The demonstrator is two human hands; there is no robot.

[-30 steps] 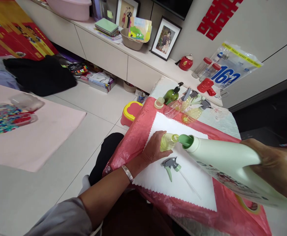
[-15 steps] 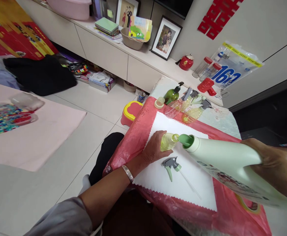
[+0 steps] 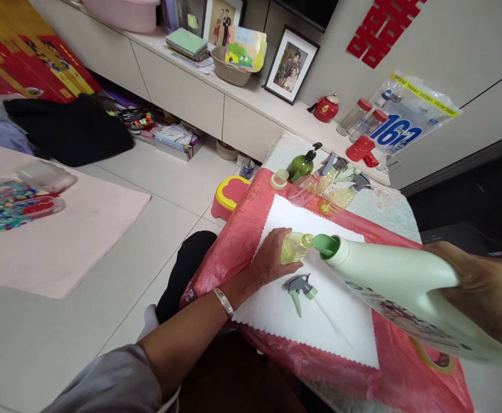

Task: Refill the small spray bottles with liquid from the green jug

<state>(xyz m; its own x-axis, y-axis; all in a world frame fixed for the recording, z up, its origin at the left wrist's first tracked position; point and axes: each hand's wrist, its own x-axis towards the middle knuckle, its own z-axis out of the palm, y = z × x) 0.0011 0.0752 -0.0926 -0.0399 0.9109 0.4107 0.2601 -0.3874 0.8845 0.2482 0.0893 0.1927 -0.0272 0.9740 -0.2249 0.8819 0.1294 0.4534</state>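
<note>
My left hand [image 3: 274,255] is wrapped round a small clear spray bottle [image 3: 294,248] with yellowish liquid inside and its neck open. My right hand [image 3: 478,287] grips the handle of a large pale green detergent jug [image 3: 397,264], tilted so its green spout [image 3: 326,245] meets the bottle's mouth. Whether liquid is flowing I cannot make out. Below them a grey and green trigger spray head [image 3: 300,289] with a thin tube lies on a white scalloped mat [image 3: 341,327]. A yellowish cap [image 3: 279,179] sits beyond the mat.
Several spray bottles [image 3: 337,198] and a green pump bottle [image 3: 301,165] stand at the table's far side. A red plastic sheet [image 3: 220,258] covers the table. A tape roll [image 3: 438,358] lies under the jug. A red and yellow stool [image 3: 229,195] stands left of the table.
</note>
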